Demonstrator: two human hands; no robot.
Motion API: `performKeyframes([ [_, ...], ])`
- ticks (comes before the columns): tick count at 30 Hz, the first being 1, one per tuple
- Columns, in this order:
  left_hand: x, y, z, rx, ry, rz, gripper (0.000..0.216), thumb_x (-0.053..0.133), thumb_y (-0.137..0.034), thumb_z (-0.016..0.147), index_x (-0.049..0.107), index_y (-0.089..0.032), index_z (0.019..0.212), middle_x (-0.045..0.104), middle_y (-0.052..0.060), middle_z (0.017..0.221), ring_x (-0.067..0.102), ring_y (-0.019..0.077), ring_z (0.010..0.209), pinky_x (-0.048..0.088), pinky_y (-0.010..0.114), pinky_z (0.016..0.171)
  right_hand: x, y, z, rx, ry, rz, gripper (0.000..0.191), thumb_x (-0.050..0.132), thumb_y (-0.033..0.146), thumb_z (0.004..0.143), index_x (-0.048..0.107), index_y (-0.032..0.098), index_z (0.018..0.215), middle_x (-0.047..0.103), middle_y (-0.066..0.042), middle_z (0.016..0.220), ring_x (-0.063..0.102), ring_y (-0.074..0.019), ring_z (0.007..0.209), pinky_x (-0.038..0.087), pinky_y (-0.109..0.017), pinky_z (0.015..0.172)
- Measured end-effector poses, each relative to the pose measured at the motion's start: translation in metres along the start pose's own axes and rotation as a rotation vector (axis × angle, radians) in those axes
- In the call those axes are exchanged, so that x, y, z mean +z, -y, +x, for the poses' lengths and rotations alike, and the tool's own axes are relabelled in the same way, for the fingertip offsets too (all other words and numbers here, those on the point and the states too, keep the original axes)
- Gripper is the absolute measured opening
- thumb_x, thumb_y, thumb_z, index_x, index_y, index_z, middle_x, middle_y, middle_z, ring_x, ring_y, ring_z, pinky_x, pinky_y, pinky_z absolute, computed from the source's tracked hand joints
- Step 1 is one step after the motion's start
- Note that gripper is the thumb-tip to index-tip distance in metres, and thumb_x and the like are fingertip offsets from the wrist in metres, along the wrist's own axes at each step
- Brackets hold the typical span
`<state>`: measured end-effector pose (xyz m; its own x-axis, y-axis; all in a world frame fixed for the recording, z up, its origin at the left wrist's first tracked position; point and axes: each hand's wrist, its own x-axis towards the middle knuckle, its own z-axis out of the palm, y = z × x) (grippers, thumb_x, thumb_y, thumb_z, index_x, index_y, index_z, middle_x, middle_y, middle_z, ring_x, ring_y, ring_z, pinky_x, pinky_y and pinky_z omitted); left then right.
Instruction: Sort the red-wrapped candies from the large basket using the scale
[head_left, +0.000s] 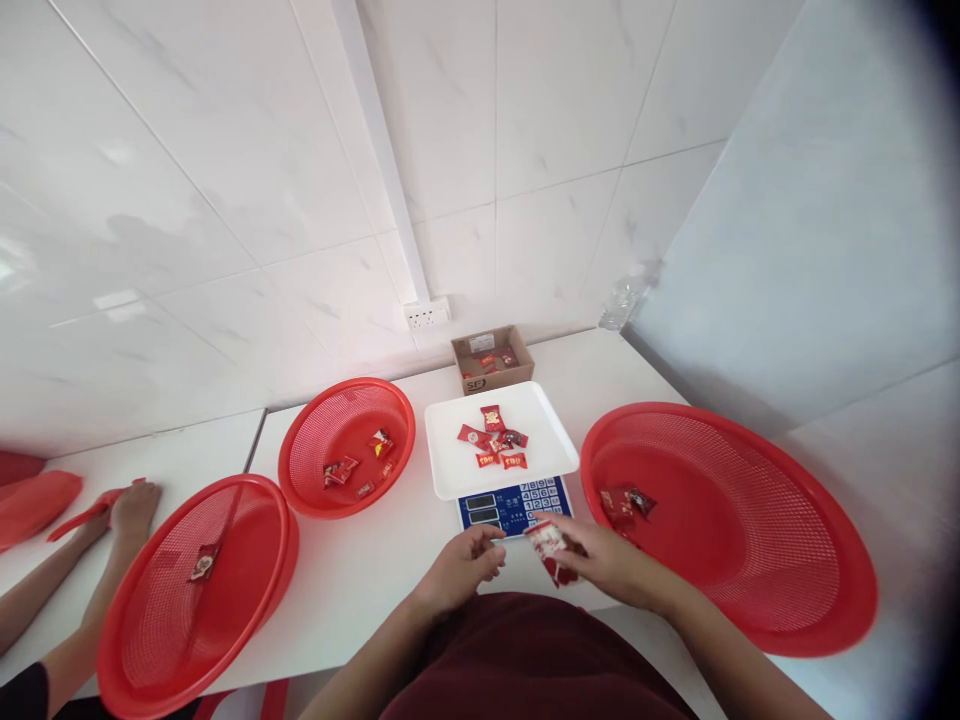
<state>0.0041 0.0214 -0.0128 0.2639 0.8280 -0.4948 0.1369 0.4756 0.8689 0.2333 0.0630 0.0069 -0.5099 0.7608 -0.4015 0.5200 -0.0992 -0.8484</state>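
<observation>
White tiles (555, 100) back a white bench (337, 590), where a scale (511, 510) carries a tray (450, 475) with candies (491, 417) loosely grouped on it. Just in front, the right hand (604, 560) holds a red-and-white packet (547, 543) near the keypad (535, 496), its grip narrow around it. Opposite, the left hand (460, 572) has its fingers curled with a gap at the thumb; nothing shows in that grip. A large basket (787, 540) stands to the right; its rim looks very near the tray's corner, and whether they touch I cannot tell. If they do, or if either hand leans on the scale, the reading would likely be off. A fingertip straying onto the keypad could change a setting. Only one hand supports the packet, so a loose pinch might let it drop past the bench's near edge. Whether its top is sealed is too small to tell; if not, a tilt could spill the contents. A bumped tray might shed candies between scale and basket.
</observation>
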Motion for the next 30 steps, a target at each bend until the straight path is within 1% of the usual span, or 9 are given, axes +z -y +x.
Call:
performKeyframes([
  [3,0.007,-0.01,-0.002,0.064,0.061,0.06,0.039,0.061,-0.046,0.071,0.061,-0.017,0.097,0.062,0.004,0.08,0.054,0.0146,0.071,0.039,0.026,0.066,0.013,0.017,-0.001,-0.077,0.193,-0.116,0.054,0.046,0.033,0.08,0.041,0.027,0.133,0.069,-0.002,0.087,0.06,-0.0175,0.077,0.044,-0.028,0.074],
  [6,0.011,-0.017,-0.005,0.054,0.088,0.059,0.028,0.061,-0.043,0.071,0.062,-0.017,0.08,0.063,0.003,0.075,0.054,0.0148,0.069,0.038,0.025,0.066,0.016,0.024,-0.001,-0.095,0.212,-0.173,0.058,0.049,0.031,0.078,0.038,0.027,0.135,0.068,-0.001,0.082,0.058,-0.0168,0.074,0.041,-0.026,0.07],
  [9,0.011,-0.019,-0.008,0.066,0.031,0.088,0.025,0.062,-0.041,0.069,0.059,-0.017,0.068,0.057,-0.001,0.065,0.048,0.0122,0.062,0.035,0.024,0.061,0.016,0.024,0.0,-0.081,0.175,-0.188,0.051,0.05,0.036,0.079,0.046,0.023,0.128,0.067,-0.002,0.082,0.057,-0.0172,0.074,0.039,-0.025,0.068],
  [12,0.01,-0.019,-0.01,0.091,-0.01,0.057,0.027,0.059,-0.043,0.072,0.055,-0.017,0.068,0.051,-0.003,0.061,0.042,0.0102,0.058,0.032,0.022,0.058,0.017,0.023,0.001,-0.079,0.108,-0.259,0.032,0.047,0.045,0.08,0.063,0.019,0.091,0.063,-0.002,0.075,0.051,-0.0148,0.067,0.034,-0.023,0.059],
  [15,0.009,-0.021,-0.011,0.097,0.011,0.001,0.032,0.058,-0.048,0.073,0.051,-0.018,0.072,0.047,-0.004,0.061,0.04,0.0095,0.057,0.031,0.021,0.056,0.018,0.028,-0.001,-0.081,0.101,-0.268,0.032,0.046,0.045,0.081,0.055,0.018,0.067,0.056,0.001,0.065,0.043,-0.0111,0.059,0.028,-0.021,0.053],
  [22,0.01,-0.028,-0.017,0.07,0.192,-0.011,0.044,0.054,-0.057,0.073,0.06,-0.014,0.075,0.056,0.001,0.069,0.045,0.0114,0.063,0.033,0.022,0.061,0.019,0.039,-0.004,-0.116,0.129,-0.113,0.037,0.05,0.05,0.078,0.048,0.017,0.06,0.049,0.004,0.058,0.037,-0.0089,0.056,0.026,-0.02,0.05],
  [25,0.013,-0.028,-0.016,0.056,0.161,-0.057,0.046,0.054,-0.059,0.072,0.062,-0.015,0.076,0.057,0.0,0.067,0.046,0.0113,0.061,0.034,0.022,0.061,0.022,0.037,-0.002,-0.102,0.081,-0.127,0.041,0.049,0.053,0.077,0.047,0.017,0.058,0.048,0.004,0.056,0.037,-0.0086,0.053,0.025,-0.021,0.048],
  [27,0.013,-0.027,-0.013,0.064,0.132,-0.083,0.045,0.056,-0.059,0.071,0.063,-0.014,0.074,0.058,0.001,0.066,0.047,0.0115,0.061,0.036,0.023,0.062,0.018,0.035,-0.002,-0.098,0.053,-0.105,0.041,0.047,0.053,0.078,0.048,0.017,0.059,0.051,0.002,0.057,0.041,-0.0097,0.054,0.029,-0.021,0.05],
  [30,0.008,-0.025,-0.01,0.068,0.01,-0.208,0.044,0.058,-0.057,0.071,0.062,-0.014,0.07,0.058,0.002,0.063,0.047,0.0114,0.058,0.039,0.024,0.062,-0.003,0.024,-0.003,-0.081,-0.088,-0.068,0.04,0.04,0.052,0.081,0.049,0.019,0.062,0.056,0.0,0.061,0.05,-0.0128,0.06,0.037,-0.023,0.057],
])
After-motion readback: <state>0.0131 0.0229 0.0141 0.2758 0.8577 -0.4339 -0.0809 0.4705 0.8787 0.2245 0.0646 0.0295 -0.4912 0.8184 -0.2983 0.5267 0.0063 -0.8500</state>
